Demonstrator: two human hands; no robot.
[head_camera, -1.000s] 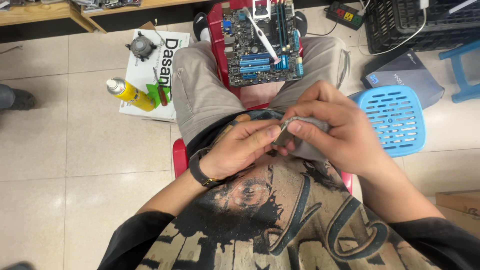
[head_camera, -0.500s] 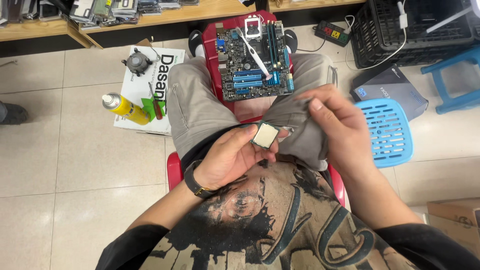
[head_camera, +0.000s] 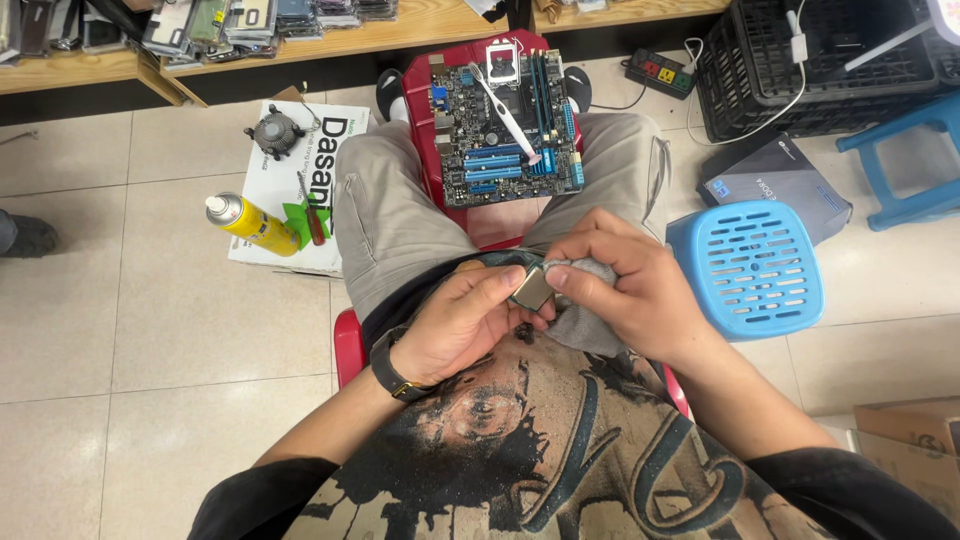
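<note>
Chip (head_camera: 533, 288), shown flat half a second ago, is now tilted on edge, pinched between left hand (head_camera: 462, 322) fingertips, with cloth (head_camera: 583, 318) pressed against it by closed right hand (head_camera: 632, 290) fingers, so wiping looks resumed.

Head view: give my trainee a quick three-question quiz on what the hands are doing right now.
1. True or false: the left hand holds the small square chip.
2. What does the right hand press against the chip: A) grey cloth, B) yellow spray can, C) white brush?
3. Where does the circuit board rest?

Key: 1 true; 2 A; 3 on the red stool, between the person's knees.
</note>
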